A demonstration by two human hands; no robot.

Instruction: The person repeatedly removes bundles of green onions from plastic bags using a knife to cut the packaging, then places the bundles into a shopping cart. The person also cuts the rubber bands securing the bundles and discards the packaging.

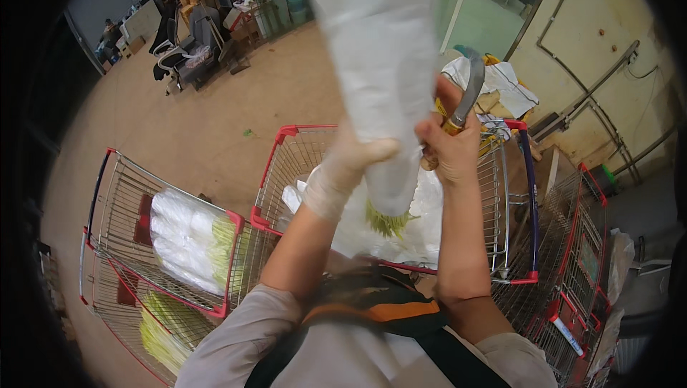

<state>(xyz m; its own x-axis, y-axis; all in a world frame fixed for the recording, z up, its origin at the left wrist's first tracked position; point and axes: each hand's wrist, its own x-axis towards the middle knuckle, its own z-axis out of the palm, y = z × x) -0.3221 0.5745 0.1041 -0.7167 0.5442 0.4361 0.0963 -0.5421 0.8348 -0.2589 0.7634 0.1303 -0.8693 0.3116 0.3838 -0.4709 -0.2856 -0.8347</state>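
Observation:
My left hand (357, 160), in a thin pale glove, grips the lower part of a long bundle wrapped in white plastic film (384, 60). Cut ends or tips of yellow-green leafy vegetables (389, 219) stick out of the bundle's bottom end. The bundle rises out of the top of the picture. In my bare right hand (456, 143) is a sickle (472, 87), its curved blade pointing up and its handle in my palm. That hand is close against the bundle's right side; contact is hard to judge. Below both hands, white plastic sheets (429, 227) line a wire shopping cart (287, 130).
At left, another wire cart (110, 194) carries plastic-wrapped vegetable bundles (185, 237), with loose stalks (166, 329) on its lower level. More carts (569, 248) stand at right beside a wall with pipes (585, 87). An office chair (196, 52) stands farther back.

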